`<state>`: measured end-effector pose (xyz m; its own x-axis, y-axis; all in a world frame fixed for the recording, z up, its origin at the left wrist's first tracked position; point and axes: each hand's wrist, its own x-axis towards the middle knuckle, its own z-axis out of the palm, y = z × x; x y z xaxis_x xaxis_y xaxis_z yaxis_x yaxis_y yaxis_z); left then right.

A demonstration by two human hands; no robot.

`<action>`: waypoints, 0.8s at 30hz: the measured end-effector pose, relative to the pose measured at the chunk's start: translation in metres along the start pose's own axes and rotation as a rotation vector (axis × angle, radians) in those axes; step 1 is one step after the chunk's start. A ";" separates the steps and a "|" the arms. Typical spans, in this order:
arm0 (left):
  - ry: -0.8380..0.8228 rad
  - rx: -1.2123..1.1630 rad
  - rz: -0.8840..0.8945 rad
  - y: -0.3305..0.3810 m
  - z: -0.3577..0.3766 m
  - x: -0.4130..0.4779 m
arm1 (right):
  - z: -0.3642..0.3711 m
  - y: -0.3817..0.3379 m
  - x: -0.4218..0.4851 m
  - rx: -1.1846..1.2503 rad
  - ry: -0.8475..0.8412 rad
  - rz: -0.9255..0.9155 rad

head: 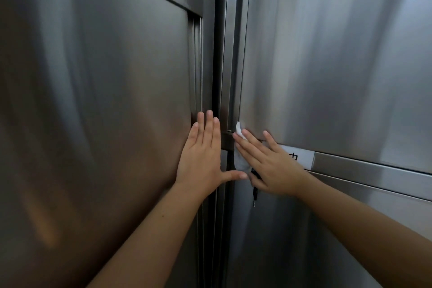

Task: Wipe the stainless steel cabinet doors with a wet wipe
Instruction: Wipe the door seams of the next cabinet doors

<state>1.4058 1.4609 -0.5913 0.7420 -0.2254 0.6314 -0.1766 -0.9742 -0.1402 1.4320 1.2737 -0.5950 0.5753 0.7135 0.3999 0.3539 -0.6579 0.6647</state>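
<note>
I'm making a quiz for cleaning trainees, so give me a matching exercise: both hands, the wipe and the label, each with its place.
1 left hand
2 right hand
3 wet wipe
4 white label

A stuck on the rail
B flat on the left door
C pressing the wipe
D pinned beneath a hand

Pairs: 1-B, 2-C, 3-D, 4-A

The left hand [205,156] lies flat, palm forward, four fingers straight and close together pointing up. Its thumb is spread wide to the right, the tip just beside the right hand [271,166]. That hand is flat too, its straight fingers slanting up and leftward, pressing the wet wipe [240,159], which shows past the fingertips and below the palm's left edge. Both bare forearms rise from below, converging.
</note>
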 end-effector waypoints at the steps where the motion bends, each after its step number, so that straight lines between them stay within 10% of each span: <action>1: 0.003 0.007 0.007 0.000 0.000 0.000 | 0.000 -0.003 -0.001 -0.006 -0.011 0.010; 24: -0.012 -0.009 -0.092 0.030 0.048 -0.077 | 0.011 -0.065 0.004 -0.154 -0.175 0.139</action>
<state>1.3740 1.4490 -0.6807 0.7630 -0.1352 0.6321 -0.1132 -0.9907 -0.0754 1.4195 1.3166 -0.6434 0.7338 0.5576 0.3881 0.1537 -0.6927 0.7047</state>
